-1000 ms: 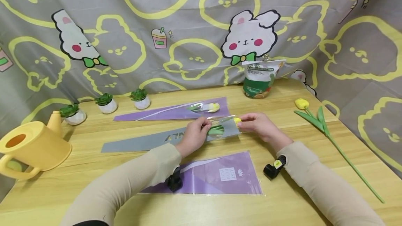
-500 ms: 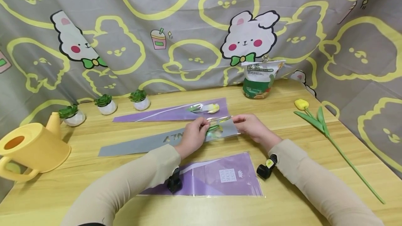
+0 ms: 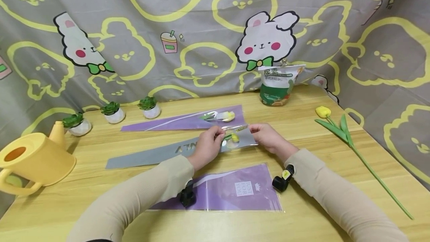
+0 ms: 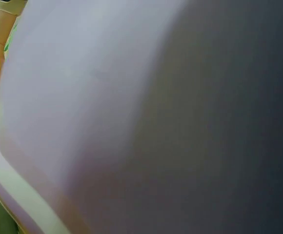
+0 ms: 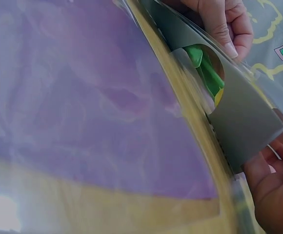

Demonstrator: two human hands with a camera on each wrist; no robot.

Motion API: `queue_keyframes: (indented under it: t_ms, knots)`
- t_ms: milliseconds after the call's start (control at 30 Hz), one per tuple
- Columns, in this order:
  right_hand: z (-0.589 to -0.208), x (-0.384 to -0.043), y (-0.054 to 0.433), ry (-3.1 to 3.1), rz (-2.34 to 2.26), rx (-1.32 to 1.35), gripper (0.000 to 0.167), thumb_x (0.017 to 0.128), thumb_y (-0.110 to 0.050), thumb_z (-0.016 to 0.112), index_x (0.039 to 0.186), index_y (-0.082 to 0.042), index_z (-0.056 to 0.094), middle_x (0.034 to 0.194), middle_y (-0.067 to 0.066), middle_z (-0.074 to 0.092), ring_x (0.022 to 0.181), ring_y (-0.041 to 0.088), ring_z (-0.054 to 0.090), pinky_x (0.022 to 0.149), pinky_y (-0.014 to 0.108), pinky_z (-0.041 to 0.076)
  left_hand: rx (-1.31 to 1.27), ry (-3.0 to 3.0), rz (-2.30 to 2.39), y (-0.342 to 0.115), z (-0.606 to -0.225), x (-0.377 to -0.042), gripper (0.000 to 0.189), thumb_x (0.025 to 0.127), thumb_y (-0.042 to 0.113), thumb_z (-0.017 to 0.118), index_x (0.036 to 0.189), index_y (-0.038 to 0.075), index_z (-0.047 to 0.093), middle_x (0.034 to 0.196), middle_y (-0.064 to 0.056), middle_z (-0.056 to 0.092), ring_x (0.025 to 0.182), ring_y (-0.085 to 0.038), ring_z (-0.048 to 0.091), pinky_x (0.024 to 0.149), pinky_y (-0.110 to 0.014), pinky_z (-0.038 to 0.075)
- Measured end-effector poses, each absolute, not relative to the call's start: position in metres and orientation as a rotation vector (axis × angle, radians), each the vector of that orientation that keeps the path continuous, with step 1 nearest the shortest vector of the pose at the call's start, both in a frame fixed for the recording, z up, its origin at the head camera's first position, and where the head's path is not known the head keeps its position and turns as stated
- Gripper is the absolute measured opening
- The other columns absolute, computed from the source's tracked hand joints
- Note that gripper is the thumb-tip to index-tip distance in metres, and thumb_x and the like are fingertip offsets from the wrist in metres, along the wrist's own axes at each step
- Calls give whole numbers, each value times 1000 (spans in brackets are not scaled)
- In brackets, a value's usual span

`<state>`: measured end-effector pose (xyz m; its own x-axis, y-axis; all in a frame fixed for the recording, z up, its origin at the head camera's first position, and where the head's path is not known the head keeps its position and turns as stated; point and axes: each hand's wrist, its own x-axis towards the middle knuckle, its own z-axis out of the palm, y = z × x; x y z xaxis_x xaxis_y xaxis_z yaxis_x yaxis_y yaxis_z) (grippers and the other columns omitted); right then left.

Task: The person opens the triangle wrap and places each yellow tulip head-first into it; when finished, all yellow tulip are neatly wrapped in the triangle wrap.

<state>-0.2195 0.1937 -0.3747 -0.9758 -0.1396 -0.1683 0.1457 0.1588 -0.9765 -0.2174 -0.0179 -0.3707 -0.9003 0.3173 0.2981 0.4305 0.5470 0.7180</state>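
The left hand [image 3: 206, 145] pinches the open mouth of the grey sleeve [image 3: 158, 153] holding a yellow tulip [image 3: 234, 137], while the right hand [image 3: 268, 138] pinches its far edge.

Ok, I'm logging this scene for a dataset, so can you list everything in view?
grey sleeve: 1, grey, table centre, held at its wide end, a yellow tulip inside
purple sleeve with flower: 1, behind the grey one
empty purple sleeve: 1, nearest the person
loose tulip: 1, yellow, right
watering can: 1, yellow, left
potted plants: 3, green, back left
pouch: 1, green-white, back
table: 1, wooden
left hand: pinching the sleeve
right hand: at the sleeve's mouth
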Motion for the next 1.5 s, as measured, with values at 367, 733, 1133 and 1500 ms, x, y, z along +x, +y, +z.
queue_keyframes:
  t_ms: [367, 733, 1133, 1500]
  knots:
    - [-374, -221, 190, 2253, -1851, -30, 41, 76, 19, 41, 116, 17, 52, 136, 26, 41, 113, 27, 46, 69, 16, 49, -628, -2647, -1287, -18, -369, -217, 6, 91, 9, 57, 90, 6, 62, 85, -7, 66, 75, -17, 58, 69, -30, 49]
    - [-374, -217, 200, 2152, -1908, -39, 48, 77, 14, 49, 125, 17, 44, 120, 23, 53, 84, 8, 56, 72, 20, 51, -658, -2721, -1260, -18, -370, -220, 4, 90, 6, 57, 89, 6, 61, 86, -6, 66, 80, -17, 59, 74, -31, 50]
    - [-377, -215, 202, 2091, -1898, -45, 45, 75, 14, 45, 119, 16, 50, 126, 22, 47, 85, 12, 56, 74, 22, 51, -707, -2687, -1246, -16, -371, -220, 4, 88, 5, 59, 87, 6, 62, 85, -6, 66, 81, -18, 59, 76, -32, 50]
    - [-378, -219, 198, 2107, -1882, -35, 51, 78, 14, 39, 128, 16, 42, 133, 30, 43, 93, 12, 56, 80, 24, 50, -692, -2702, -1244, -15, -371, -223, 4, 89, 7, 59, 87, 8, 62, 86, -5, 66, 80, -18, 59, 75, -32, 49]
